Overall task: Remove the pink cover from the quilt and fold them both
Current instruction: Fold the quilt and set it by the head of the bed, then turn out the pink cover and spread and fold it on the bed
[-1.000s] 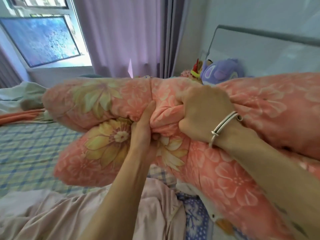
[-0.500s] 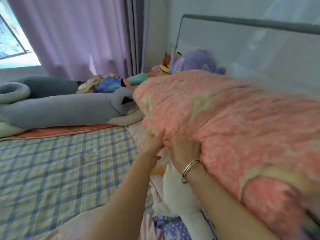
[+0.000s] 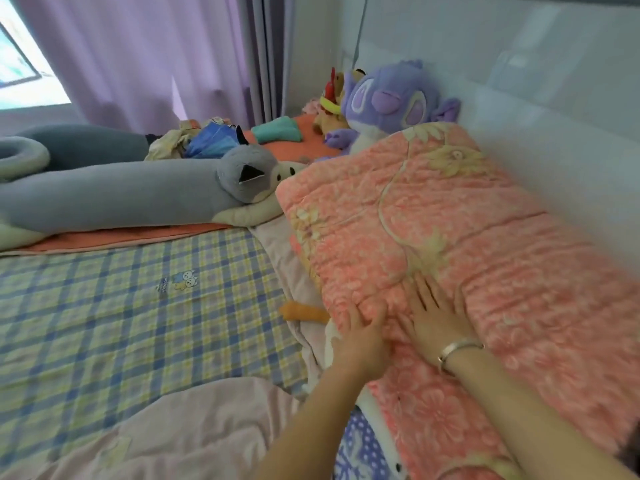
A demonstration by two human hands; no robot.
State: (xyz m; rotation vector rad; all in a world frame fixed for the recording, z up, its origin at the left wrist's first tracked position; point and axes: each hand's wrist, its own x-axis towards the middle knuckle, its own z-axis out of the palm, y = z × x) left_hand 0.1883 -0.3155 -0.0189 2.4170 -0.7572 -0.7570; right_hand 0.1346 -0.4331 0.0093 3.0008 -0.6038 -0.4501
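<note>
The folded quilt (image 3: pixel 450 237), salmon pink with yellow flowers, lies flat on the right side of the bed against the headboard. My left hand (image 3: pixel 363 336) rests on its near left edge with fingers spread. My right hand (image 3: pixel 434 315), with a silver bracelet on the wrist, presses flat on the quilt's top beside it. The pale pink cover (image 3: pixel 166 434) lies crumpled at the bottom left, and part of it runs under the quilt's left edge.
A plaid bed sheet (image 3: pixel 121 306) covers the left half. A long grey plush cat (image 3: pixel 138 195) lies across the back. A purple plush toy (image 3: pixel 391 98) and small toys sit by the headboard (image 3: pixel 519 81). A white plush with an orange foot (image 3: pixel 304 311) pokes out under the quilt.
The quilt, gripped bunched in both hands a second ago, was swung right and set down on the bed. Both hands have let go and now lie flat on it.
</note>
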